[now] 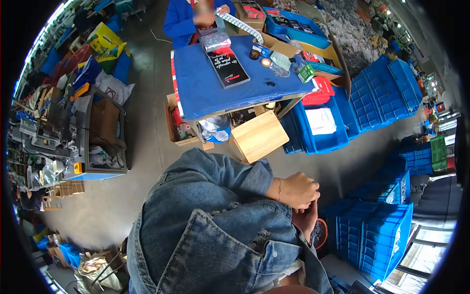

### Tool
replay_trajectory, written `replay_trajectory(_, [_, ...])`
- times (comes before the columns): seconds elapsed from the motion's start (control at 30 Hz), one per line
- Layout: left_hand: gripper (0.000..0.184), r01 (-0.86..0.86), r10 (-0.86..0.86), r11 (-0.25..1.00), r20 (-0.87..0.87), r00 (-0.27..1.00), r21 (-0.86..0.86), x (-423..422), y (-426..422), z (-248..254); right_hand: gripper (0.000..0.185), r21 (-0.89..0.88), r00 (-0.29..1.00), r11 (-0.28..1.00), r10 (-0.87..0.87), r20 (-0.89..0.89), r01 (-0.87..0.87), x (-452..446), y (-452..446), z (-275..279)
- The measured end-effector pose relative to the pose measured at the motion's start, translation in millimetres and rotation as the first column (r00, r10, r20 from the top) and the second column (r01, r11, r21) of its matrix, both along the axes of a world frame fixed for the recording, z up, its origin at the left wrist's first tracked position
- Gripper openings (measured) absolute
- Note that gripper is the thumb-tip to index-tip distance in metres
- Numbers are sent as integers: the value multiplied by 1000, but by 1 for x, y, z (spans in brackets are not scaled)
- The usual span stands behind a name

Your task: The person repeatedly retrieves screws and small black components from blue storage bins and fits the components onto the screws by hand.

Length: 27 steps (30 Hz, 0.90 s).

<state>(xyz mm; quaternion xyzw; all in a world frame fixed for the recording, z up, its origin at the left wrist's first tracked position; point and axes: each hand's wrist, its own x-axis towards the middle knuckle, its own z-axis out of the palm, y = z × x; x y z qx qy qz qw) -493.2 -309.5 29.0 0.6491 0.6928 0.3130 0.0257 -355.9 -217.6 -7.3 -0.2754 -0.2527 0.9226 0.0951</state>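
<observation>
My left hand [295, 191], with a thin bracelet at the wrist below a denim cuff, is closed, its fingers curled down. Just below it my right hand [307, 220] meets its fingertips; part of that hand is hidden behind the left one and the jacket. The fingers of both are drawn together, and whatever lies between them, if anything, is hidden. A reddish-brown round tub [320, 233] with dark contents stands just past my right hand. The denim jacket [210, 210] fills the lower middle of the view.
Ahead is a blue-covered table [196, 93] bearing a black printed packet [227, 68], tape and small boxes; a person in blue [178, 22] is behind it. A wooden box [259, 136] stands before it. Blue crates [374, 235] line the right; a cluttered workbench [105, 132] stands left.
</observation>
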Motion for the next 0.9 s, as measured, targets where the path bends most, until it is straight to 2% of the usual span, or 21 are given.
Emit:
replay_trajectory(0.07, [19,57,-56,998,-57,997,11,-1,-2,-4,25,-36,999,999,35,-24,-36,0,3,-6])
replay_trajectory(0.17, [16,119,-111,991,-120,987,63,-5,-6,-10,24,-112,965,985,-101,243,132,-8,-8,9])
replay_trajectory(0.2, [15,137,-125,987,-137,983,85,-5,-8,-13,24,-141,985,989,-30,170,54,-8,-7,8])
replay_trajectory(0.3, [13,167,-142,968,-140,980,189,-5,-7,-30,26,-57,964,992,-92,248,109,-12,-13,9])
replay_trajectory(0.57, [13,95,-102,977,28,994,190,1,-10,-42,31,-34,957,989,-133,257,147,-5,-14,4])
replay_trajectory(0.6, [14,107,-115,975,29,993,192,1,-10,-41,31,-14,930,980,-181,319,196,-6,-16,8])
replay_trajectory(0.7, [14,130,-135,973,17,991,192,0,-9,-39,30,-66,977,992,-90,194,104,4,-8,-3])
replay_trajectory(0.8, [14,139,-142,972,1,990,191,3,-6,-43,27,2,918,980,-185,351,197,0,-14,8])
replay_trajectory(0.9, [14,153,-161,970,26,987,189,4,-5,-42,24,-96,946,980,-138,295,173,9,-5,-3])
